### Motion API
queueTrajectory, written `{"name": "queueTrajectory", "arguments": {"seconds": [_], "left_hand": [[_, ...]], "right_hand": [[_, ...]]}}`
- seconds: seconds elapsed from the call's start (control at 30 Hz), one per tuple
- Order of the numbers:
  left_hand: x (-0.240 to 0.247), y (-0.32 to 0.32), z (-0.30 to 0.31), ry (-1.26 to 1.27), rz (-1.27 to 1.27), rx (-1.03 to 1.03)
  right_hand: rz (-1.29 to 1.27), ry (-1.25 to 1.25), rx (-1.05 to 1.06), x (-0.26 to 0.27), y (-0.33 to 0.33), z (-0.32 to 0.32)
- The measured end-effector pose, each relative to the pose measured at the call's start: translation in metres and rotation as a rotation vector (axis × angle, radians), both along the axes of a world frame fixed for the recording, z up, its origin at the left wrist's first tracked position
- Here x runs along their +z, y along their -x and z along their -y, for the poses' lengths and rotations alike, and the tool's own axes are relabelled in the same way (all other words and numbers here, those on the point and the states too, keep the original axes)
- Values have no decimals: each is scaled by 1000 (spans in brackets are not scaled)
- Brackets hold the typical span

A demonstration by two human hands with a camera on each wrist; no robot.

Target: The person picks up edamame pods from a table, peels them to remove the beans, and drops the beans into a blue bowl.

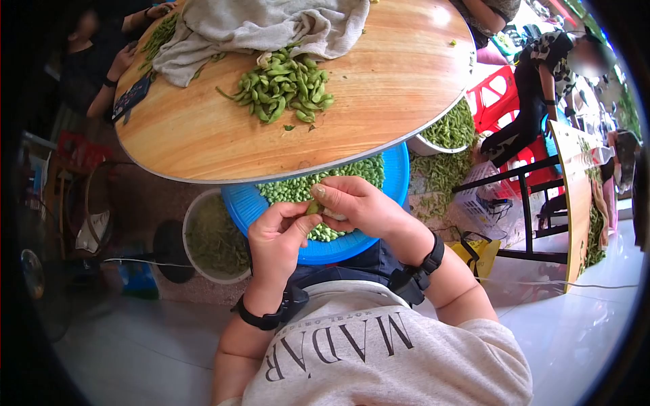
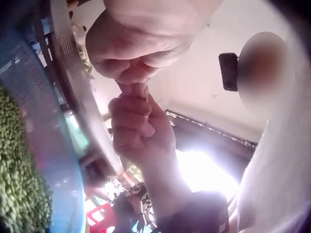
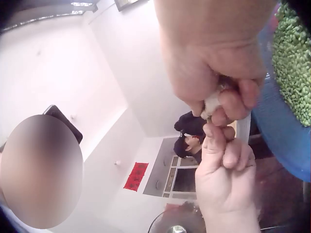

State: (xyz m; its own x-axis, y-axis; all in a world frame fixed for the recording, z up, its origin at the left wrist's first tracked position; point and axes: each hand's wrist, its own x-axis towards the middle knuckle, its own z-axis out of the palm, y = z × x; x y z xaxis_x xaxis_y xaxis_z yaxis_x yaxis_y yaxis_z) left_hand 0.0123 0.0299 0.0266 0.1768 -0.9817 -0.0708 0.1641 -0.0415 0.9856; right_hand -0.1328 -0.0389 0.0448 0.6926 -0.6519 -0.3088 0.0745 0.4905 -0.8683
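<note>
Over a blue basin [image 1: 403, 179] of shelled green beans [image 1: 365, 174], both hands meet fingertip to fingertip at a green bean pod [image 1: 313, 208]. My left hand [image 1: 276, 233] pinches the pod between thumb and fingers. From the other side, my right hand [image 1: 365, 206] grips it, thumb on top and the other fingers curled beneath. Something whitish [image 3: 212, 103] shows among the right hand's fingers in the right wrist view; I cannot tell what it is. In the left wrist view the fingers hide the pod.
Beyond the basin, a round wooden table [image 1: 399, 74] bears a heap of pods [image 1: 281, 88] and a grey cloth [image 1: 250, 27]. A bucket [image 1: 191, 233] stands left of the basin; a tub of pods [image 1: 450, 128] sits right. Other people are around the table and at the right.
</note>
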Motion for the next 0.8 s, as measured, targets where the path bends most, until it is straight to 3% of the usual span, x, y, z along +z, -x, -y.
{"name": "queueTrajectory", "arguments": {"seconds": [0.03,0.37,0.43,0.53,0.67,0.73,0.8], "left_hand": [[2,-1,-1,11,127,-2],[-4,-5,2,176,407,22],[-3,-1,2,137,356,51],[2,-4,4,-120,41,0],[-4,-18,11,-245,-548,-91],[-5,-21,10,-297,-632,-116],[-7,-20,8,-299,-598,-105]], "right_hand": [[4,-33,16,2,1,1],[-26,79,39,-2,0,1],[-32,95,20,-4,-1,1],[-41,126,-22,-7,-4,0],[4,158,-24,-13,-3,-2],[52,145,11,-19,1,-2],[-135,476,-24,-19,6,1]]}}
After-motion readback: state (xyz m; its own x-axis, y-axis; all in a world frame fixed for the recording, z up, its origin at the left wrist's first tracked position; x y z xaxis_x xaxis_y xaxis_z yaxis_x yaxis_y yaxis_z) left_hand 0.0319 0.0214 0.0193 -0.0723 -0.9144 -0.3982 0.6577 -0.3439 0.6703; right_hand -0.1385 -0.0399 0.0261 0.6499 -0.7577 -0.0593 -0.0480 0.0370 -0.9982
